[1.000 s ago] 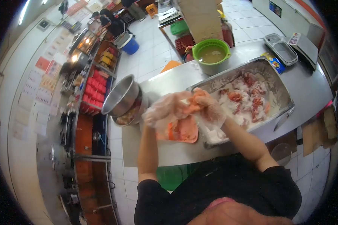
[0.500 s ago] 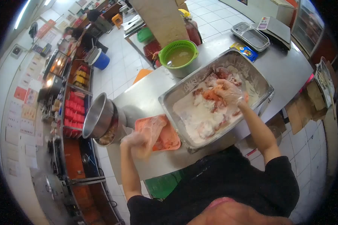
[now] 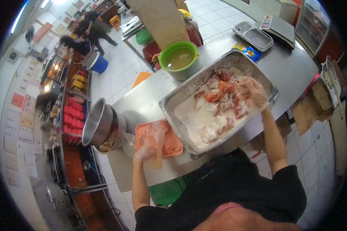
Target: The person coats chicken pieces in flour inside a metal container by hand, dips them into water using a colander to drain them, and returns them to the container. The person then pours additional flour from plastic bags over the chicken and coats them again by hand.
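My left hand [image 3: 144,151], in a clear plastic glove, is at the lower left edge of an orange tray [image 3: 173,148]; a limp translucent plastic piece [image 3: 156,144] hangs from it, blurred. Over the right part of a large metal pan [image 3: 194,148] is my gloved right hand [image 3: 253,91], its fingers apart and nothing seen in them. Beneath and left of that hand, red-orange meat pieces [image 3: 226,87] lie in white flour [image 3: 189,111]. The orange tray, beside the pan, has a reddish layer in it.
Metal bowls [image 3: 98,123] stand at the table's left end. A green basket [image 3: 179,57] with cloudy liquid sits behind the pan. A lidded container [image 3: 253,36], a blue packet [image 3: 246,52] and a scale [image 3: 278,29] are at the back right. Several people [image 3: 90,29] are far off.
The orange meat that was between my hands now lies in the pan. My right hand has moved right and opened. My left hand has moved down to the tray with the plastic.
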`<state>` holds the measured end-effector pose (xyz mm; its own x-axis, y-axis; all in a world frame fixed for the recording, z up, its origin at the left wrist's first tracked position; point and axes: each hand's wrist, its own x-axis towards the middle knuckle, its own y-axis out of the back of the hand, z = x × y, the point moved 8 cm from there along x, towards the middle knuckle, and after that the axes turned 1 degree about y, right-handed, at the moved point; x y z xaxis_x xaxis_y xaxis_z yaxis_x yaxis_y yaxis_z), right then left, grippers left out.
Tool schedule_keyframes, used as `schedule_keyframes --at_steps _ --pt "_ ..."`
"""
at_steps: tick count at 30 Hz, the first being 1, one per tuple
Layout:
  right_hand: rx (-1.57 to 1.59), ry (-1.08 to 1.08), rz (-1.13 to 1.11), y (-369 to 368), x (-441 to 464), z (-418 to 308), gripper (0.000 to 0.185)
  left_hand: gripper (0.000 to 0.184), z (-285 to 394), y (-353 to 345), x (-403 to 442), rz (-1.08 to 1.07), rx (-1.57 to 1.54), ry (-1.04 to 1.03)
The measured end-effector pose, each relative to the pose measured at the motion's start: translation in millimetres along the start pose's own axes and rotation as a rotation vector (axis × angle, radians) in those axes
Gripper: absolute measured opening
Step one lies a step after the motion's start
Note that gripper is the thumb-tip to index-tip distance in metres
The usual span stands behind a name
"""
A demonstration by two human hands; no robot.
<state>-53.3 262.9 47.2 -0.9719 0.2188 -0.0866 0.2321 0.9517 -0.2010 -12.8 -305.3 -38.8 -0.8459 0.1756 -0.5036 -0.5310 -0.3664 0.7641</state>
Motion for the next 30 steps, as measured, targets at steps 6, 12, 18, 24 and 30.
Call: schedule_keyframes --at_steps 6,12,18,24,30 --pt "0.047 -0.033 0.111 3.7 -19.6 5.4 0.040 0.012 -20.8 -54.9 -14.8 0.062 -0.080 -0.039" --pt "0.070 -0.021 0.019 -11.2 -19.5 17.5 0.038 0.029 87.7 20.2 -33.1 0.703 -0.089 -0.345" --pt "-0.066 0.022 -0.048 -43.3 -9.3 11.2 0.035 0.018 115.6 57.8 -1.5 0.683 0.124 -0.380" --pt "-0.053 0.019 -0.084 -53.5 -9.1 12.3 0.035 0.026 161.9 95.2 -6.8 0.360 0.628 -0.299" --pt "-0.036 -0.012 -0.038 -41.7 -15.8 19.0 0.034 0.026 115.8 63.9 37.1 0.087 0.662 -0.421"
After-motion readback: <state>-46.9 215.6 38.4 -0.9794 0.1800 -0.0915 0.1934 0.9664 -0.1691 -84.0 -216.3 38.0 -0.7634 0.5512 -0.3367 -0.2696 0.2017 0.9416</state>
